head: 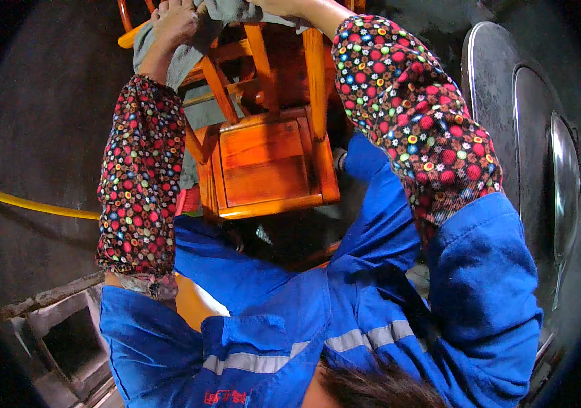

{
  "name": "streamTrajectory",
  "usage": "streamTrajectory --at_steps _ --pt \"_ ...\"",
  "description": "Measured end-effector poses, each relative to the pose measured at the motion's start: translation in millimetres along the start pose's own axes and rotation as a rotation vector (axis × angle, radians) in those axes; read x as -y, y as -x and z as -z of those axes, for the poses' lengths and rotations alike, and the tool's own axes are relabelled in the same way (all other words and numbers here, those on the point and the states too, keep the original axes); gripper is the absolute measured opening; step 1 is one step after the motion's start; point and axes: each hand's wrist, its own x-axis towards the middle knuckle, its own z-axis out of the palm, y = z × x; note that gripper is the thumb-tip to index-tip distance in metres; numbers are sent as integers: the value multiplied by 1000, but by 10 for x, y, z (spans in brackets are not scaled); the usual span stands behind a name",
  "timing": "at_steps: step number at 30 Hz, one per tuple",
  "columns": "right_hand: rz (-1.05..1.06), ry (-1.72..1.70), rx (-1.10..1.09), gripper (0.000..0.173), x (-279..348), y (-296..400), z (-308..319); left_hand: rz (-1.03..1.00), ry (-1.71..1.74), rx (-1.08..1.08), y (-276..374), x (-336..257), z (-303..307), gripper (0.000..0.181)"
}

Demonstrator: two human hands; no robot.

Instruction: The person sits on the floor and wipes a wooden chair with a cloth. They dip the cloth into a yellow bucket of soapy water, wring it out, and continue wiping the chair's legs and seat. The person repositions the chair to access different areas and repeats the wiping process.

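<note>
A grey cloth (239, 11) is draped over the top of an orange-brown wooden chair (262, 158), at the upper edge of the view. My left hand (175, 23) grips the cloth at the left end of the chair's top, its fingers bent over it. Farther right, my right hand (282, 6) is on the same cloth, partly cut off by the picture's edge. Below the hands, the chair's slanting back bars run down to its panelled seat, which faces up before my knees.
At the right stands a large round dark metal disc (494, 102) with a shiny domed middle (565, 183). A yellow strip (40, 205) lies at the left. Beside the seat is a red brush-like thing (187, 201). A worn frame (66, 336) stands lower left. More wooden furniture (124, 15) shows at the top.
</note>
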Motion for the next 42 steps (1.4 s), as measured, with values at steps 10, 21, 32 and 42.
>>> streamTrajectory --at_steps 10,21,32,42 --pt "-114 43 55 48 5 -47 -159 80 128 74 61 -310 470 53" --pt "-60 -16 -178 44 142 26 -85 121 184 31 165 -394 630 48" --pt "-7 -13 -395 34 137 45 -20 162 335 -126 126 -417 891 34" --pt "-16 90 -465 22 -276 483 18 152 287 -116 294 -235 1026 28"
